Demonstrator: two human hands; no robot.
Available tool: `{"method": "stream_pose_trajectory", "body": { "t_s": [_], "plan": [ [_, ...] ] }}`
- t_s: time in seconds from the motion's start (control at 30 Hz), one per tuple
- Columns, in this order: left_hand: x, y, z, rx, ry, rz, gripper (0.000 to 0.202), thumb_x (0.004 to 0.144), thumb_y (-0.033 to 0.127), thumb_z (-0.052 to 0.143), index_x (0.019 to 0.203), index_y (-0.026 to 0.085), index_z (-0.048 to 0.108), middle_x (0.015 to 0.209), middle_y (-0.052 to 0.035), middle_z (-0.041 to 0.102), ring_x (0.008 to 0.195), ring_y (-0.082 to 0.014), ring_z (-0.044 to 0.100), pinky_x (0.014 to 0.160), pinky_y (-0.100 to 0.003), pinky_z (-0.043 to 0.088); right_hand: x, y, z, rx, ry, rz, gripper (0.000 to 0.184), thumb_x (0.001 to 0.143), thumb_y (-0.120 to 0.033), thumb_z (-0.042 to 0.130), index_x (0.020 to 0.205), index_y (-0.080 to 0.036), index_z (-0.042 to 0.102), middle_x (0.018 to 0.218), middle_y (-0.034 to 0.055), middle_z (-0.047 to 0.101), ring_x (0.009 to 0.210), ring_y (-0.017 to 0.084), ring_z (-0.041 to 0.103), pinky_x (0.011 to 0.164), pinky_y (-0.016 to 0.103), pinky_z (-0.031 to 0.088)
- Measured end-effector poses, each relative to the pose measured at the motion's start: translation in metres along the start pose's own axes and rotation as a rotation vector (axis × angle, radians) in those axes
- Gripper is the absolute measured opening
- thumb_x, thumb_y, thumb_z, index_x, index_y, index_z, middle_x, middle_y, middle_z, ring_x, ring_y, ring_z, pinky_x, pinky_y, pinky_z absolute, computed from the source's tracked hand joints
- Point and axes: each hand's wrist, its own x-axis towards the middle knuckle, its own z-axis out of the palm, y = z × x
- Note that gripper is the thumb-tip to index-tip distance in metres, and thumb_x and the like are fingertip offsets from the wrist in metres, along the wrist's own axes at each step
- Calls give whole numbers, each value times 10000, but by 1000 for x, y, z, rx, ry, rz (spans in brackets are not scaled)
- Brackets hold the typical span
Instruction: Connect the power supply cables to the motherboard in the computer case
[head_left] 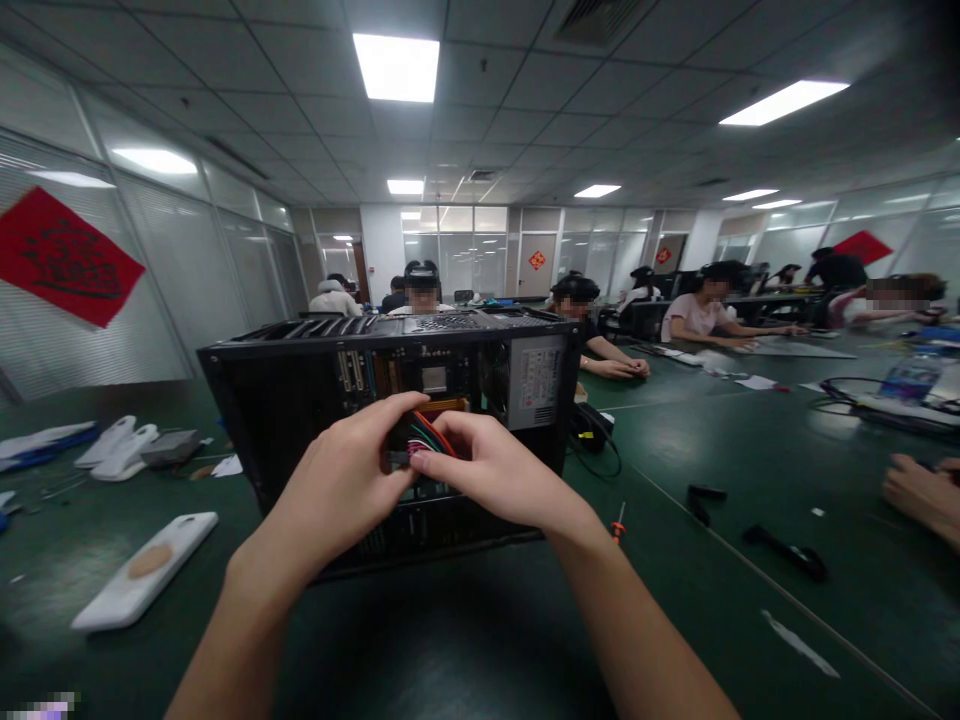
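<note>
An open black computer case (300, 345) stands on the green table in front of me, its inner boards and power supply (536, 380) showing. At its open side, my right hand (487, 465) pinches a bundle of coloured wires (431, 437) between thumb and fingers. My left hand (356, 465) is curled around the left end of the same bundle, thumb below and fingers above. What sits at that end is mostly hidden by the fingers. Behind the hands, part of the motherboard (435, 378) is visible.
A white phone-like object (150, 570) lies to the left. Right of the case are an orange screwdriver (617, 525), a black cable (619, 460) and black plastic pieces (787, 552). Another person's hand (922, 495) rests at the right edge; several people sit farther back.
</note>
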Motion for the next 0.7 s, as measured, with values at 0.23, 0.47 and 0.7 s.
{"method": "stream_pose_trajectory", "body": {
  "t_s": [0.23, 0.47, 0.7],
  "plan": [
    [-5, 0, -11, -269, -134, -15, 547, 895, 404, 619, 1412, 255, 519, 952, -6, 714, 698, -143, 647, 590, -216, 503, -5, -8, -5, -36, -25, 24, 242, 887, -383, 661, 993, -166, 651, 901, -3, 648, 828, 154, 570, 709, 254, 427],
    [-3, -4, -10, -341, -157, 16, 646, 829, 399, 719, 1423, 241, 521, 1021, -44, 719, 780, -171, 669, 655, -237, 543, -10, -14, 1, -23, -34, -8, 245, 984, -358, 525, 1099, -181, 650, 1099, 44, 703, 1008, 195, 623, 873, 302, 459],
    [-3, -7, -8, -357, -176, 22, 617, 838, 385, 723, 1414, 266, 534, 1115, -42, 718, 873, -180, 689, 751, -253, 564, -7, -12, 2, -82, -25, -25, 184, 982, -292, 520, 1026, -182, 661, 1053, 27, 710, 961, 178, 635, 860, 283, 450]
  ]
}}
